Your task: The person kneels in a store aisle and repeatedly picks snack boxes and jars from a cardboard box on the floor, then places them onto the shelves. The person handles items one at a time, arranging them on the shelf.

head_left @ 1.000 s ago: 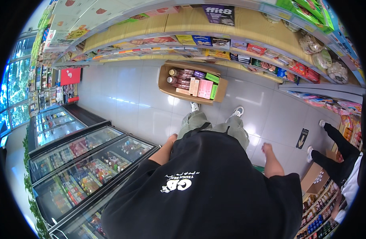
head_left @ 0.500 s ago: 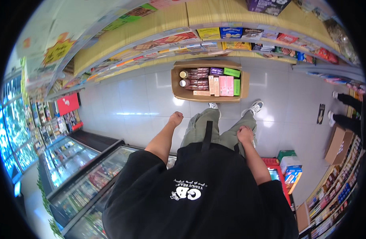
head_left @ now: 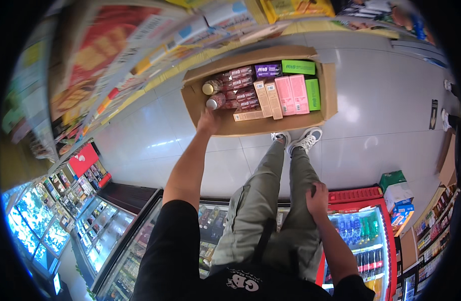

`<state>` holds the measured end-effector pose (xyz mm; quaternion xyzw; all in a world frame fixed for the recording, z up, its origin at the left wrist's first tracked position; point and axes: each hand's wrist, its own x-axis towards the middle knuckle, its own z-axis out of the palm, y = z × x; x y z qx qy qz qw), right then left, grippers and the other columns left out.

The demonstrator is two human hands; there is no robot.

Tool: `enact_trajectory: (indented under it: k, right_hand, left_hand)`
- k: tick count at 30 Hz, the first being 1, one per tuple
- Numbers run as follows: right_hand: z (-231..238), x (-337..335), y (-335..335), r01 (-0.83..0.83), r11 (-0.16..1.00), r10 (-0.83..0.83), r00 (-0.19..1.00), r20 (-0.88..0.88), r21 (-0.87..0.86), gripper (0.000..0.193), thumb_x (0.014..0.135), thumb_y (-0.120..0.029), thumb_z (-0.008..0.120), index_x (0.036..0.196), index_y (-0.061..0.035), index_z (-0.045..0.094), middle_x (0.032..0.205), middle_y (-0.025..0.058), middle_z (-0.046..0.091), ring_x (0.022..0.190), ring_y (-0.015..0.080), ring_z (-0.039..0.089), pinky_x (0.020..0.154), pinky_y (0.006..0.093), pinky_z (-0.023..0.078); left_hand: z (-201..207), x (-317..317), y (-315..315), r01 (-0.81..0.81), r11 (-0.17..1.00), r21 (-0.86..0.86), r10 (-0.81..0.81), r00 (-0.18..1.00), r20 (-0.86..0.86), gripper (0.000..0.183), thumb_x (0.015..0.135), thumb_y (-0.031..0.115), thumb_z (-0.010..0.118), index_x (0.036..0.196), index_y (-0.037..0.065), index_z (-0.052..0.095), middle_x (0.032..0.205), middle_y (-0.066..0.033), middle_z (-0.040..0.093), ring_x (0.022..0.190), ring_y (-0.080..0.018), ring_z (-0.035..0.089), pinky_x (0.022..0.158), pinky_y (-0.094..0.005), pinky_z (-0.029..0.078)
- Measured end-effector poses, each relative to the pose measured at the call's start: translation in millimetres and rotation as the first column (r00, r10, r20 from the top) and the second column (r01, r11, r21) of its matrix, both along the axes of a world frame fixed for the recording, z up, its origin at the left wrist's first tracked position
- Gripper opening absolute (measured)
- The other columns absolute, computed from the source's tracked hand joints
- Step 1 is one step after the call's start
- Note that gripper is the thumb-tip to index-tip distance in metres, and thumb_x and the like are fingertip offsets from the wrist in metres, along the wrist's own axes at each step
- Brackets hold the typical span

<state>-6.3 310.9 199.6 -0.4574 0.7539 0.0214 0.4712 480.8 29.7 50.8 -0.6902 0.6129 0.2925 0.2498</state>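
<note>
An open cardboard box (head_left: pixel 187 108) stands on the floor in front of my feet. My left hand (head_left: pixel 208 122) is at its near left corner, close to a white-capped bottle (head_left: pixel 216 101); the fingers are blurred, and I cannot tell whether they touch it. Behind that bottle lies a gold-capped bottle (head_left: pixel 210 88). Beside them are packed dark red packets (head_left: pixel 240 84), a purple carton (head_left: pixel 267 70), green cartons (head_left: pixel 298 66), pink cartons (head_left: pixel 292 95) and peach cartons (head_left: pixel 268 100). My right hand (head_left: pixel 317 199) hangs against my thigh, loosely bent and holding nothing.
Shelves of packaged snacks (head_left: pixel 225 20) run along the far side and left. Glass-topped display freezers (head_left: pixel 210 226) are behind my legs at the left. A red drinks fridge (head_left: pixel 358 241) stands at the right, with stacked cartons (head_left: pixel 397 200) beside it. Another person's shoes (head_left: pixel 445 118) show far right.
I have bent forward, and the box looks larger. My left hand has moved from beside my leg to the box's near left corner. My right hand remains by my thigh.
</note>
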Motion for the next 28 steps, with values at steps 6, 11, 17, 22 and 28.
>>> enact_trajectory:
  k: [6, 11, 17, 22, 28]
  right_hand:
    - [6, -7, -14, 0.082, 0.995, -0.084, 0.996, 0.038, 0.049, 0.036, 0.089, -0.008, 0.068, 0.124, -0.0044, 0.061, 0.136, 0.0177, 0.061, 0.129, 0.0424, 0.056, 0.11, 0.0513, 0.046]
    - [6, -1, -34, 0.041, 0.998, -0.042, 0.999, 0.024, 0.045, 0.035, 0.085, -0.002, 0.067, 0.12, -0.0051, 0.063, 0.132, 0.0165, 0.063, 0.123, 0.0417, 0.058, 0.107, 0.05, 0.047]
    - [6, 5, -44, 0.023, 0.998, -0.024, 1.0, 0.018, 0.055, 0.032, 0.084, -0.003, 0.067, 0.116, -0.005, 0.063, 0.13, 0.0165, 0.063, 0.121, 0.0421, 0.058, 0.105, 0.0512, 0.048]
    - [7, 11, -41, 0.012, 1.0, -0.012, 1.0, 0.01, 0.022, 0.033, 0.083, -0.004, 0.069, 0.116, -0.006, 0.063, 0.128, 0.016, 0.064, 0.121, 0.0415, 0.058, 0.105, 0.051, 0.047]
    - [2, 8, -26, 0.042, 0.999, -0.041, 0.998, 0.039, -0.023, 0.033, 0.083, -0.007, 0.071, 0.115, -0.0076, 0.064, 0.13, 0.0156, 0.063, 0.125, 0.0411, 0.058, 0.107, 0.0509, 0.047]
  left_hand:
    - [-91, 13, -80, -0.222, 0.954, -0.201, 0.244, 0.965, 0.091, 0.074, 0.087, 0.032, 0.081, 0.146, 0.011, 0.041, 0.141, -0.0253, 0.05, 0.122, -0.0503, 0.064, 0.101, -0.0572, 0.057]
    - [-143, 44, -87, -0.222, 0.956, -0.19, 0.245, 0.963, 0.11, 0.075, 0.085, 0.037, 0.083, 0.146, 0.02, 0.043, 0.144, -0.0225, 0.051, 0.12, -0.0491, 0.066, 0.101, -0.0574, 0.058]
    - [-159, 48, -78, -0.212, 0.935, -0.286, 0.243, 0.967, 0.077, 0.071, 0.085, 0.036, 0.084, 0.143, 0.021, 0.048, 0.138, -0.0219, 0.056, 0.119, -0.049, 0.066, 0.099, -0.0579, 0.057]
    - [-95, 27, -64, -0.137, 0.899, -0.416, 0.133, 0.99, -0.038, 0.065, 0.086, 0.025, 0.084, 0.143, 0.02, 0.052, 0.133, -0.0218, 0.058, 0.113, -0.0472, 0.068, 0.094, -0.0566, 0.058]
    - [19, -9, -49, -0.211, 0.915, -0.343, 0.12, 0.956, -0.268, 0.069, 0.088, 0.027, 0.085, 0.148, 0.018, 0.051, 0.138, -0.0185, 0.059, 0.117, -0.04, 0.068, 0.099, -0.0474, 0.057]
